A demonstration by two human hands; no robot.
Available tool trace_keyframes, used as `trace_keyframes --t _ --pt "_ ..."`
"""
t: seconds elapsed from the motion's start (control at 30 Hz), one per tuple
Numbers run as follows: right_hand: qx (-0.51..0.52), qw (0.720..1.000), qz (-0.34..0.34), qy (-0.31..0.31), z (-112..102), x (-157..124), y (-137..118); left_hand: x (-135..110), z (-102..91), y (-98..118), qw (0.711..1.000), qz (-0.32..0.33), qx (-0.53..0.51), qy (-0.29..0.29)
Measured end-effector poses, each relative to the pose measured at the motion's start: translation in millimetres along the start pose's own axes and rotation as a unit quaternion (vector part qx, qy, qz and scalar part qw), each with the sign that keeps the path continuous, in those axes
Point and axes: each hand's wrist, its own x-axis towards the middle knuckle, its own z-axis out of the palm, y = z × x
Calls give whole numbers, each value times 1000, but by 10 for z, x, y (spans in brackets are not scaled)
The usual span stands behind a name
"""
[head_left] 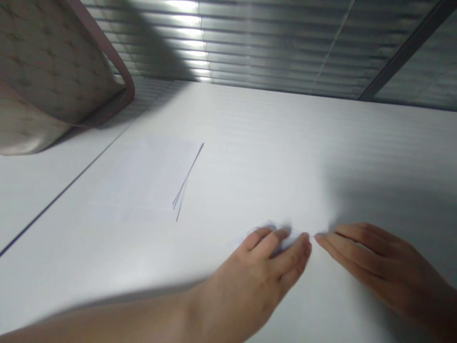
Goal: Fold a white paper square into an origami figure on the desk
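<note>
A small piece of folded white paper (285,243) lies on the white table, mostly covered by my left hand (264,271). The fingers of that hand are bent and press on the paper, with the tips close together at its right end. At the paper's thin pointed end, my right hand (378,259) is closed, its fingertips pinched together at the tip. How much of the paper sits between those fingertips is hidden. The paper's exact folded shape cannot be made out.
Several white paper sheets (153,176) lie loosely stacked left of centre, their right edges fanned. A quilted bag (53,66) with a pinkish trim stands at the upper left. Window blinds (267,43) run behind the table (250,128). A dark seam crosses the tabletop at left.
</note>
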Motion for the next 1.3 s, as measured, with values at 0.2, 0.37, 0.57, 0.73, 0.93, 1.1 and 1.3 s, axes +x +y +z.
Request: trace_keyframes --t 0.2,0.37,0.57,0.73,0.93,1.1,1.3 --pt "22 999 -1 -37 -21 -108 21 1 -7 10 1000 -5 5 0" --pt "20 999 35 -19 5 -127 45 1 -6 4 1000 -2 6 1" --pt "28 999 22 6 73 -46 29 0 -14 9 1000 2 17 -7" --pt "-9 1000 13 -15 100 -128 22 1 -35 2 1000 1 17 -7" --pt "-9 999 -24 -41 33 -124 68 -1 -22 0 1000 2 15 -4" --pt "17 995 -76 -62 -1 -137 141 5 -38 5 1000 -3 11 -5" --pt "4 992 -94 -78 -12 -97 112 7 -36 5 1000 2 12 -12"
